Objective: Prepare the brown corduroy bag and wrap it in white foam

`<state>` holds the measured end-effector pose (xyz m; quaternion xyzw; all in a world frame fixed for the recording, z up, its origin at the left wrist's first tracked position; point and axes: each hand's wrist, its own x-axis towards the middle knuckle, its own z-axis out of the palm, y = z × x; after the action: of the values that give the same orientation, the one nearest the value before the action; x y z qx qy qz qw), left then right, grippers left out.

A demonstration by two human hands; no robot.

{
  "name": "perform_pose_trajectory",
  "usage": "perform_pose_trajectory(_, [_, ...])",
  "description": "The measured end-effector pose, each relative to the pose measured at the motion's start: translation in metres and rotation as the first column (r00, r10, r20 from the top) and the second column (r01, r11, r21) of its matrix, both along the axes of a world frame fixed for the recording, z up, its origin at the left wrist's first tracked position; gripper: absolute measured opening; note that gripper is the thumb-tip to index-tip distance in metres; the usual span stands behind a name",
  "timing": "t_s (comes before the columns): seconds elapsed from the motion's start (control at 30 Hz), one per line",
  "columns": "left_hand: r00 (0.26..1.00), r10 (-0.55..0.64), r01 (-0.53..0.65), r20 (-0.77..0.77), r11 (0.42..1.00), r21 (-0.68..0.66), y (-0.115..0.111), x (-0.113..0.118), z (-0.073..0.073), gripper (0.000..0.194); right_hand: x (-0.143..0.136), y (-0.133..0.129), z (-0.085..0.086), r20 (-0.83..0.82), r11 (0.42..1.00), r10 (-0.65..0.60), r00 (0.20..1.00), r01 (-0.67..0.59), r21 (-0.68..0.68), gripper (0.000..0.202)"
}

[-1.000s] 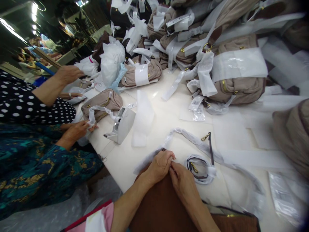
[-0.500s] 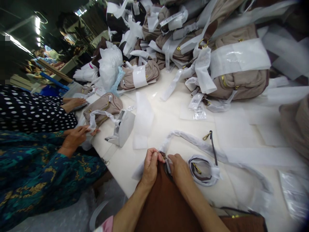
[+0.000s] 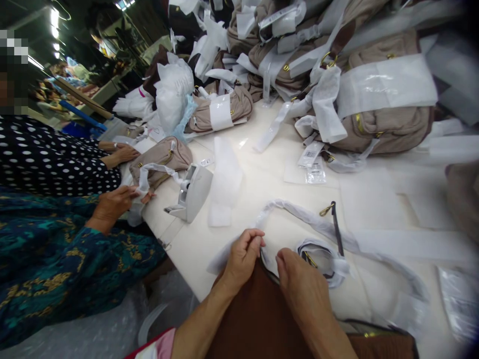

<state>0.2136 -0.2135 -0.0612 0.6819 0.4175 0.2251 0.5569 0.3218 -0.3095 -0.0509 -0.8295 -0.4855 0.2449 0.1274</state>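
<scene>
A brown fabric bag [image 3: 258,309] lies between my forearms, its dark-trimmed edge running up toward my hands. The fingers of my left hand [image 3: 241,262] pinch the bag's top corner, where a strap wrapped in white tissue [image 3: 288,207] begins. My right hand [image 3: 305,284] is closed beside that edge, a short gap from the left; whatever its fingers hold is hidden. Just beyond it lies a coiled strap [image 3: 322,284] in white wrapping, with a dark strap end [image 3: 338,229] and a gold clasp [image 3: 326,209] next to it.
A grey tape dispenser [image 3: 196,192] and white sheets [image 3: 224,184] lie ahead left. Wrapped taupe bags [image 3: 389,124] pile up at the back. On the left, a co-worker's hand [image 3: 112,204] touches another taupe bag [image 3: 164,157]. Clear plastic [image 3: 456,294] lies at right.
My right hand has moved right and down, away from my left hand, opening a gap along the bag's edge. My left hand stays near the corner, shifted slightly right.
</scene>
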Motion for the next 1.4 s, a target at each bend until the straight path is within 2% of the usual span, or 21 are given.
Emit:
perform_pose_trajectory(0.03, [0.993, -0.113, 0.116, -0.043, 0.991, 0.074, -0.001, 0.002, 0.003, 0.020, 0.003, -0.004, 0.002, -0.037, 1.000, -0.017, 0.999, 0.017, 0.010, 0.018])
perform_pose_trajectory(0.1, [0.933, -0.348, 0.359, -0.091, 0.915, 0.183, -0.002, 0.005, 0.008, 0.022, 0.009, -0.011, 0.007, -0.158, 0.996, -0.055, 0.986, 0.065, 0.059, 0.019])
perform_pose_trajectory(0.17, [0.836, -0.538, 0.549, -0.109, 0.814, 0.191, -0.003, 0.008, 0.010, 0.025, 0.015, -0.017, 0.010, -0.313, 0.987, -0.087, 0.946, 0.124, 0.102, 0.021])
perform_pose_trajectory(0.23, [0.772, -0.622, 0.635, -0.127, 0.757, 0.155, -0.004, 0.009, 0.007, 0.026, 0.021, -0.023, 0.012, -0.426, 0.980, -0.111, 0.898, 0.171, 0.105, 0.023])
perform_pose_trajectory(0.27, [0.770, -0.624, 0.638, -0.133, 0.755, 0.151, -0.004, 0.009, 0.005, 0.025, 0.025, -0.027, 0.012, -0.457, 0.978, -0.121, 0.881, 0.184, 0.095, 0.024])
perform_pose_trajectory(0.37, [0.834, -0.539, 0.552, -0.122, 0.812, 0.188, -0.005, 0.008, -0.002, 0.024, 0.038, -0.039, 0.001, -0.427, 0.964, -0.183, 0.885, 0.246, 0.096, 0.026])
perform_pose_trajectory(0.43, [0.862, -0.491, 0.506, -0.123, 0.840, 0.197, -0.006, 0.007, -0.006, 0.024, 0.048, -0.045, -0.011, -0.320, 0.952, -0.220, 0.922, 0.274, 0.136, 0.025])
perform_pose_trajectory(0.5, [0.862, -0.486, 0.505, -0.142, 0.841, 0.193, -0.007, 0.007, -0.007, 0.025, 0.055, -0.046, -0.022, -0.153, 0.965, -0.198, 0.968, 0.220, 0.141, 0.022])
perform_pose_trajectory(0.57, [0.864, -0.482, 0.503, -0.146, 0.842, 0.195, -0.009, 0.009, -0.006, 0.025, 0.057, -0.041, -0.027, 0.021, 0.995, -0.098, 0.995, 0.097, 0.023, 0.019])
perform_pose_trajectory(0.63, [0.882, -0.454, 0.471, -0.129, 0.858, 0.203, -0.010, 0.012, -0.004, 0.024, 0.056, -0.034, -0.025, 0.137, 0.989, 0.015, 0.990, 0.005, -0.148, 0.019])
perform_pose_trajectory(0.7, [0.901, -0.420, 0.434, -0.108, 0.876, 0.210, -0.011, 0.013, -0.001, 0.022, 0.054, -0.030, -0.021, 0.156, 0.976, 0.036, 0.987, -0.002, -0.217, 0.022])
perform_pose_trajectory(0.8, [0.913, -0.394, 0.407, -0.102, 0.887, 0.220, -0.011, 0.013, 0.001, 0.022, 0.056, -0.034, -0.018, -0.057, 0.981, -0.167, 0.984, 0.160, -0.111, 0.023])
perform_pose_trajectory(0.83, [0.916, -0.388, 0.400, -0.098, 0.889, 0.223, -0.011, 0.013, 0.001, 0.022, 0.058, -0.037, -0.019, -0.198, 0.963, -0.267, 0.943, 0.256, -0.078, 0.025])
perform_pose_trajectory(0.9, [0.922, -0.380, 0.388, -0.079, 0.893, 0.228, -0.012, 0.011, 0.001, 0.022, 0.059, -0.043, -0.024, -0.507, 0.885, -0.427, 0.749, 0.460, -0.066, 0.037])
perform_pose_trajectory(0.97, [0.934, -0.352, 0.355, -0.058, 0.906, 0.230, -0.012, 0.010, 0.001, 0.021, 0.057, -0.046, -0.030, -0.695, 0.806, -0.484, 0.532, 0.581, -0.117, 0.051])
perform_pose_trajectory(1.0, [0.942, -0.331, 0.333, -0.048, 0.915, 0.229, -0.012, 0.009, 0.001, 0.020, 0.055, -0.046, -0.032, -0.723, 0.792, -0.488, 0.489, 0.597, -0.131, 0.055])
perform_pose_trajectory(1.03, [0.951, -0.308, 0.308, -0.038, 0.923, 0.229, -0.012, 0.007, 0.002, 0.020, 0.051, -0.044, -0.034, -0.712, 0.800, -0.479, 0.513, 0.589, -0.114, 0.054])
perform_pose_trajectory(1.13, [0.955, -0.297, 0.289, -0.006, 0.926, 0.242, -0.011, 0.004, 0.004, 0.019, 0.038, -0.036, -0.038, -0.489, 0.888, -0.321, 0.811, 0.437, 0.142, 0.042])
perform_pose_trajectory(1.2, [0.941, -0.337, 0.320, 0.017, 0.908, 0.270, -0.010, 0.002, 0.004, 0.019, 0.027, -0.030, -0.040, -0.285, 0.899, -0.177, 0.942, 0.273, 0.343, 0.036])
perform_pose_trajectory(1.27, [0.923, -0.384, 0.363, 0.011, 0.882, 0.299, -0.011, 0.001, 0.002, 0.021, 0.017, -0.025, -0.042, -0.162, 0.884, -0.098, 0.982, 0.161, 0.439, 0.034])
perform_pose_trajectory(1.4, [0.899, -0.422, 0.438, -0.117, 0.853, 0.285, -0.010, 0.002, -0.004, 0.022, 0.006, -0.023, -0.045, -0.165, 0.908, -0.041, 0.986, 0.105, 0.405, 0.030])
